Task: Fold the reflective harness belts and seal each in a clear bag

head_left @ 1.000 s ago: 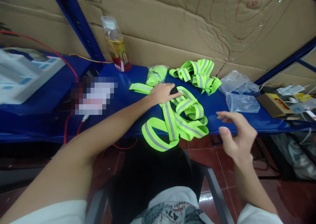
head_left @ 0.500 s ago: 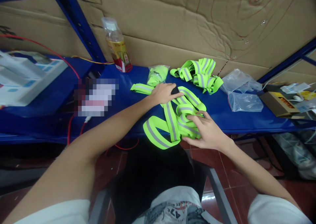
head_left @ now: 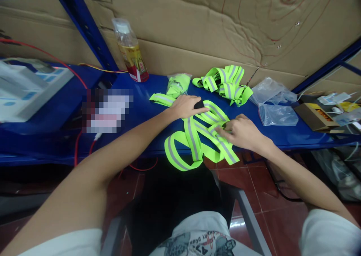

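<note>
A neon-yellow reflective strap (head_left: 193, 137) with a grey stripe lies in loose loops at the desk's front edge, partly hanging over it. My left hand (head_left: 184, 106) is closed on the strap's upper part, beside a black piece (head_left: 199, 105) that looks like a buckle. On the right, my right hand (head_left: 244, 132) has its fingers curled and pinched on the strap's right side; the fingertips are partly hidden. Behind my left hand sits a clear bag (head_left: 178, 85) with more neon-yellow strap inside. Another bunched reflective strap (head_left: 229, 84) lies farther back, to the right.
A drink bottle (head_left: 132, 56) stands at the back left against the cardboard wall (head_left: 175, 30). Clear plastic bags (head_left: 278, 113) and an open cardboard box (head_left: 318, 116) lie to the right. Red cables (head_left: 77, 145) run along the left, near a white device (head_left: 36, 94).
My right hand has moved slightly right and up, and its fingers have closed. The bundle under it has spread out, with a strap end now hanging down at the front.
</note>
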Tool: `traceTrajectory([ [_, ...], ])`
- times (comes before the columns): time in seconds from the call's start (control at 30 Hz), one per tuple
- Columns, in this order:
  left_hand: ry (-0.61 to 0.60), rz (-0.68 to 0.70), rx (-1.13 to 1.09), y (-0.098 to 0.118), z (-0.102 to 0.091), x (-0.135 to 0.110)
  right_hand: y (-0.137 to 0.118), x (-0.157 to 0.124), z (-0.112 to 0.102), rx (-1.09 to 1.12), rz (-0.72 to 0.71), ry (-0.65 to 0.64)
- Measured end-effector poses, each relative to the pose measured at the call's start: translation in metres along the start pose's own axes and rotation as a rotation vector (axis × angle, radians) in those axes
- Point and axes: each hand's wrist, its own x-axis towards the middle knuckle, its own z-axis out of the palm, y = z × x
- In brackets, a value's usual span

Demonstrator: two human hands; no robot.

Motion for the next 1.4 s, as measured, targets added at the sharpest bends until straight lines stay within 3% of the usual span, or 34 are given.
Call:
traceTrajectory([
  [0.13,-0.006,0.001,-0.022,-0.001,0.0,0.001,0.006,0.009,0.007,0.048,0.108,-0.039],
  [0.27,0.02,-0.006,-0.043,-0.005,0.004,0.003,0.009,0.003,0.005,0.073,-0.084,0.014],
  [0.37,0.028,-0.01,-0.044,-0.006,0.006,0.003,0.011,-0.007,-0.002,0.105,-0.258,-0.03],
  [0.53,0.021,-0.025,-0.029,-0.006,0.006,0.004,0.009,-0.019,-0.008,0.044,-0.314,-0.022],
  [0.63,0.026,-0.043,-0.016,-0.006,0.006,0.003,0.005,-0.021,-0.002,0.066,-0.424,-0.014],
  [0.73,0.031,-0.039,-0.005,-0.007,0.006,0.003,0.007,-0.032,0.003,0.154,-0.49,0.106],
  [0.8,0.036,-0.039,-0.005,-0.006,0.007,0.003,0.01,-0.048,0.005,0.209,-0.437,0.311],
  [0.9,0.037,-0.064,-0.027,-0.004,0.007,0.003,0.009,-0.082,0.017,0.331,-0.243,0.696],
  [0.97,0.041,-0.075,-0.039,-0.003,0.006,0.004,0.004,-0.101,0.031,0.491,-0.054,0.813],
  [1.07,0.069,-0.078,-0.054,-0.003,0.005,0.003,-0.006,-0.112,0.056,0.672,0.297,0.558],
  [1.13,0.105,-0.084,-0.084,-0.004,0.005,0.003,-0.013,-0.106,0.066,0.667,0.402,0.399],
  [1.3,0.166,-0.096,-0.164,-0.002,0.003,0.001,-0.026,-0.071,0.064,0.46,0.317,0.339],
  [1.4,0.175,-0.106,-0.155,0.0,0.002,0.0,-0.036,-0.047,0.058,0.558,0.316,0.354],
])
